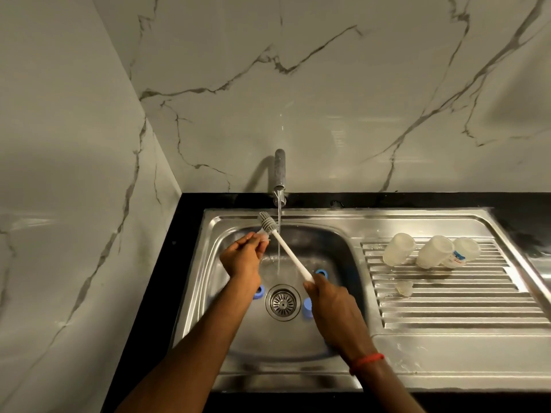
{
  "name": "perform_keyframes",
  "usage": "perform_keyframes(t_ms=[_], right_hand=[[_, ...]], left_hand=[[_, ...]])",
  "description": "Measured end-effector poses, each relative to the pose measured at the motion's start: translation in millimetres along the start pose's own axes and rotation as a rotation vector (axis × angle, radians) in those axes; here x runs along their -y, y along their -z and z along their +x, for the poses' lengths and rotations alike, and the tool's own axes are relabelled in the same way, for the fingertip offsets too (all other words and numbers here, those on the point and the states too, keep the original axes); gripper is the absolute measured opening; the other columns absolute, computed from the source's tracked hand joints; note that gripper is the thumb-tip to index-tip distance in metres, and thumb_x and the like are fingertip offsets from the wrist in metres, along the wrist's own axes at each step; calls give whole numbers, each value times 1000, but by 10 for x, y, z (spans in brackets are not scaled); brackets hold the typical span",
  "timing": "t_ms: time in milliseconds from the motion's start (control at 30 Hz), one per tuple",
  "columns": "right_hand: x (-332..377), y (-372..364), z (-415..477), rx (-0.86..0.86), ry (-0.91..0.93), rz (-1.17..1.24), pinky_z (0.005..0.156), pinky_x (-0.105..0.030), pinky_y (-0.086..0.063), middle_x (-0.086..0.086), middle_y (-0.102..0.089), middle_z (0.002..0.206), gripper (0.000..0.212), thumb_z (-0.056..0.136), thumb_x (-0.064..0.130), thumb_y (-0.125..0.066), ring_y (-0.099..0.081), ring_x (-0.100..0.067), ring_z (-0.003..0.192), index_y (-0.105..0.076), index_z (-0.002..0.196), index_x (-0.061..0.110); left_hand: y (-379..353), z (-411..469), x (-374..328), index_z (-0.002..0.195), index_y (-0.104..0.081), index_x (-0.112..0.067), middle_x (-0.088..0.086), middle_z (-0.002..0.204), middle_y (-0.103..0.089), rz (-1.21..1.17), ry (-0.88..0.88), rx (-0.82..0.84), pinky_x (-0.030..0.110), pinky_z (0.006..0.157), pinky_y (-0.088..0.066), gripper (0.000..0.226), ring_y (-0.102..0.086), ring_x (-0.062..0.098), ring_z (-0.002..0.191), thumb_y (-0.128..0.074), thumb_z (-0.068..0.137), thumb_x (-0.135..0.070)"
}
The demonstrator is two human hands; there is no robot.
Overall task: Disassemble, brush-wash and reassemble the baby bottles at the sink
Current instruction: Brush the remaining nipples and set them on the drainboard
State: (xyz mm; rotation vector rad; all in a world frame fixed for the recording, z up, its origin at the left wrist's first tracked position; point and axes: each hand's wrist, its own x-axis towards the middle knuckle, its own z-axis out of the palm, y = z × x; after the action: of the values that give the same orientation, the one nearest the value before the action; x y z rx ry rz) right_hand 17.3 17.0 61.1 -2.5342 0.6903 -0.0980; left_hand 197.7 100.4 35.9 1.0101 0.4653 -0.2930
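Gripping brush (290,254) by handle end in right hand (331,296). Pinching small clear part (263,235), likely a teat, in left hand (243,257), touching or just beside bristle head (266,222). Noted brush axis as diagonal: low-right to upper-left, crossing tap (279,171) stream. Judged left hand nearer the head; expect to feed part along that axis next. Logged bottle bodies (399,248) well apart on drainer (447,296) to the right.

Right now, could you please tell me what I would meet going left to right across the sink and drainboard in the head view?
Leftmost blue ring → drain → left bottle → middle bottle → labelled bottle.
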Motion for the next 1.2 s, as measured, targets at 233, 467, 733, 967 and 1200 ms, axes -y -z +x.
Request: perform_keyframes(t_ms=[233,467,733,967,1200], right_hand=[[-26,26,-69,77,-70,116,62,-31,-41,4,-56,76,35,105,43,-36,-54,-17,67,-58,106,16],[-106,-18,-53,54,-54,217,59,-29,-46,4,-58,72,32,103,44,-41,-58,-13,64,-60,101,18],[-133,-22,-56,82,-37,187,67,-40,-51,0,-63,76,33,102,45,-43,-62,-22,69,-62,105,19],[-93,-26,41,26,3,131,50,-15,-34,10,-50,69,33,104,42,-41,-49,-6,57,-60,111,17],[-191,4,-184,81,-10,135,62,-29,-45,1,-62,78,32,103,44,-42,-59,-17,68,-62,115,22]], left_hand=[[48,-13,-51,85,-66,2,17,81,-72,-50,111,39,23,58,-59,12,-74,22,66,-65,86,14],[35,-23,-92,93,-66,-1,18,94,-69,-89,169,82,21,57,-58,13,-72,21,70,-61,91,11],[105,-35,-62,108,-70,-3,16,96,-71,-69,326,130,21,60,-60,22,-67,18,78,-57,93,6],[32,-84,-107,99,-67,2,16,90,-66,-80,359,197,24,67,-60,13,-64,18,76,-61,95,-8],[120,-74,-120,101,-67,0,14,83,-72,0,315,184,22,61,-60,13,-70,16,72,-62,97,-12]])
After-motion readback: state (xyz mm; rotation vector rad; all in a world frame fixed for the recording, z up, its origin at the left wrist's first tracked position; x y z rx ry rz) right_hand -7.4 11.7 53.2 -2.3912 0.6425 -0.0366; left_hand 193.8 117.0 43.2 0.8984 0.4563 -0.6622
